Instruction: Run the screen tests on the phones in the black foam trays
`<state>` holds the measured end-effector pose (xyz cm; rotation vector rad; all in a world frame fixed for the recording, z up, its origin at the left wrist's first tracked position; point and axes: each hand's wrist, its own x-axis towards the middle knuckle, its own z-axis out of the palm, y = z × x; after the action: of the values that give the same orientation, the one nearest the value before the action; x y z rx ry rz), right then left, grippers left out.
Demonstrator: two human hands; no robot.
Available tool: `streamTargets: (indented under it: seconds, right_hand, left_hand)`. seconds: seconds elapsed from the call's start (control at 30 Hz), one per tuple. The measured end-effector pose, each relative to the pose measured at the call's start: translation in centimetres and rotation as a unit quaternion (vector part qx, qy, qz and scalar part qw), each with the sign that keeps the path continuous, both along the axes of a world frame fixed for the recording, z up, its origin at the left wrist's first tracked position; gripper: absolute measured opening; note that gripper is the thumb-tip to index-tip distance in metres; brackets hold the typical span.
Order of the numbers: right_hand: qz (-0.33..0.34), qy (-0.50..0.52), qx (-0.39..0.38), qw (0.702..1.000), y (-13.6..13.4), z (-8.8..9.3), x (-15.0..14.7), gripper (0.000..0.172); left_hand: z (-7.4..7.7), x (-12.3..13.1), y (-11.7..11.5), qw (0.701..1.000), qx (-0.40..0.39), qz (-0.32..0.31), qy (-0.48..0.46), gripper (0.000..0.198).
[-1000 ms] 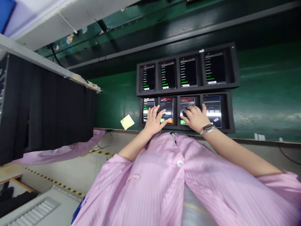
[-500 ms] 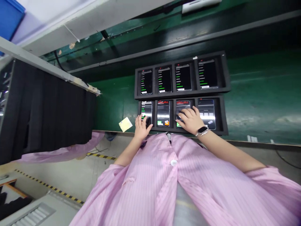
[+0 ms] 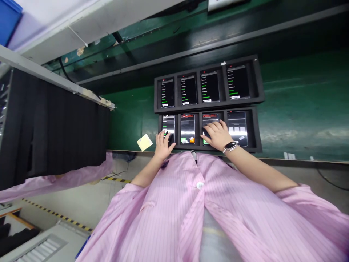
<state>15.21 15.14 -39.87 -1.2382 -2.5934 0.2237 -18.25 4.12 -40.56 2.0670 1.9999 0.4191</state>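
Note:
Two black foam trays lie on the green work surface, each with a row of lit phones. My left hand [image 3: 163, 144] rests with fingers spread on the leftmost phone [image 3: 168, 124] of the near tray [image 3: 253, 148]. My right hand [image 3: 216, 134], a watch on its wrist, lies flat with fingers stretched over the third phone [image 3: 209, 118] of that tray. Between my hands sits the second phone [image 3: 188, 128], uncovered, with green and orange buttons. The fourth phone [image 3: 237, 128] lies just right of my right hand. The far tray [image 3: 258, 96] holds phones with green text lists.
A yellow sticky note [image 3: 144, 142] lies at the table edge left of the near tray. A black curtained box [image 3: 54, 134] stands at the left. Another person's pink sleeve [image 3: 54, 180] lies low at the left. My pink striped coat fills the foreground.
My left hand moved from the second phone to the leftmost phone of the near tray. My right hand stayed on the third phone. The view shifted slightly.

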Motion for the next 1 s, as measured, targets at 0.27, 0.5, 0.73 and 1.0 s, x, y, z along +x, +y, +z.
streamTargets:
  seconds: [0.27, 0.5, 0.73, 1.0]
  right_hand:
    - [-0.021, -0.013, 0.025, 0.999, -0.1, 0.0, -0.2, 0.05]
    - [-0.025, -0.003, 0.0, 1.0, -0.1, 0.1, -0.1, 0.047]
    - [-0.039, -0.011, 0.017, 0.999, -0.6, 0.0, 0.0, 0.046]
    - [-0.047, 0.018, -0.013, 0.999, -1.0, -0.6, 0.8, 0.054]
  left_hand:
    - [-0.4, -0.1, 0.0, 1.0, 0.006, -0.013, 0.012, 0.063]
    - [-0.5, -0.2, 0.1, 1.0, 0.006, -0.012, 0.012, 0.062]
    - [0.1, 0.2, 0.3, 1.0, -0.002, -0.004, 0.012, 0.062]
    - [0.6, 1.0, 0.3, 1.0, 0.008, 0.015, 0.02, 0.066]
